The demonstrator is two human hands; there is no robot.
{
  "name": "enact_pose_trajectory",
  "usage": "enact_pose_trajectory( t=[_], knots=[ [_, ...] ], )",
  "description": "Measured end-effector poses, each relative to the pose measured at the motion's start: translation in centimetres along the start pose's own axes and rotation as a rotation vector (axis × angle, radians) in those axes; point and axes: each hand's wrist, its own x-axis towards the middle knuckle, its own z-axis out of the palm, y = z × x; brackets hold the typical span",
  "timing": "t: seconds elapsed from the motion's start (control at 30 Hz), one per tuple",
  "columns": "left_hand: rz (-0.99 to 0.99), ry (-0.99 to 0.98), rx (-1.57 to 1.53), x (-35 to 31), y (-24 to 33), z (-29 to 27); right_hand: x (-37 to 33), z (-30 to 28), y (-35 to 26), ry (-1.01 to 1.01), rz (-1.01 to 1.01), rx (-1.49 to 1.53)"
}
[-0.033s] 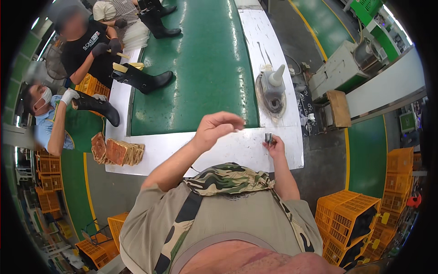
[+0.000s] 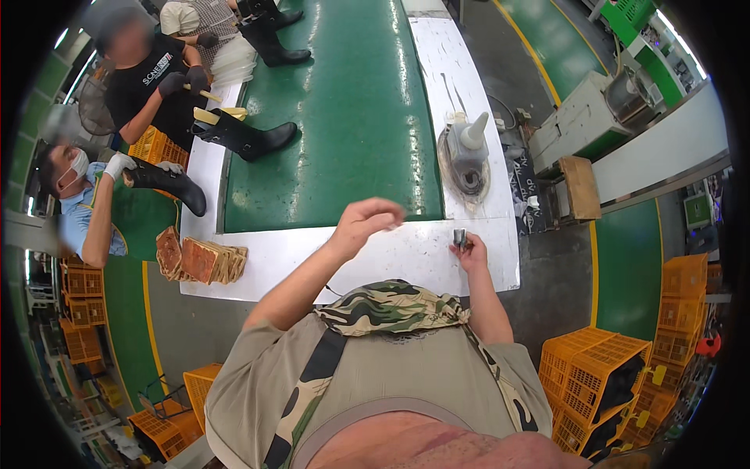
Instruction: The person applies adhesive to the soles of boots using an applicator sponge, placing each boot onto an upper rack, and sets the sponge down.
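Observation:
Raised over the near edge of the green belt (image 2: 344, 176), my left hand (image 2: 364, 223) is open, its fingers loosely bent and apart from the thumb, holding nothing. My right hand (image 2: 472, 254), above the white table border (image 2: 391, 250), is closed on a small grey metallic-looking piece (image 2: 459, 236); its exact kind is too small to tell. Ahead of that hand stands a grey bottle with a pale nozzle (image 2: 471, 139), set on a stained tray (image 2: 478, 199). A black buckled boot (image 2: 254, 139) with yellow pieces in its shaft lies on the belt's left side.
Stacked brownish blocks (image 2: 209, 262) sit at the table's near left corner. On the left, a co-worker's gloved hand (image 2: 119, 165) holds another black boot (image 2: 176, 187). Further black boots (image 2: 269, 43) lie farther up. Orange crates (image 2: 582, 367) stand behind me on the right.
My left hand has shifted slightly to the left, with its fingers a little more bent. The right hand and its grey piece stay in place.

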Motion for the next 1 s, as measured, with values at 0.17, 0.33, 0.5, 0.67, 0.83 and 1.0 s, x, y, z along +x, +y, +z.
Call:
enact_pose_trajectory(
  t=[0.17,0.33,0.5,0.67,0.83,1.0],
  knots=[
    [-0.647,0.284,0.17,-7.7,-18.4,-10.5,0.4,-0.3,-0.2,-0.029,0.016,-0.045],
    [-0.552,0.226,0.495,-12.9,-21.8,-11.1,0.4,-0.8,-0.2,-0.004,0.025,-0.029],
    [-0.832,0.344,0.051,-12.0,-22.9,-12.7,0.6,-0.2,-0.6,-0.037,0.045,-0.033],
    [-0.912,0.279,0.016,-11.8,-22.9,-13.0,1.0,-1.2,-0.3,-0.076,0.056,-0.053],
    [-0.911,0.268,0.047,-11.4,-22.2,-12.7,-0.1,-0.4,-0.4,-0.018,0.04,-0.036],
    [-0.909,0.297,0.035,-11.7,-22.3,-12.9,0.1,0.1,-0.6,-0.042,0.048,-0.066]
  ],
)
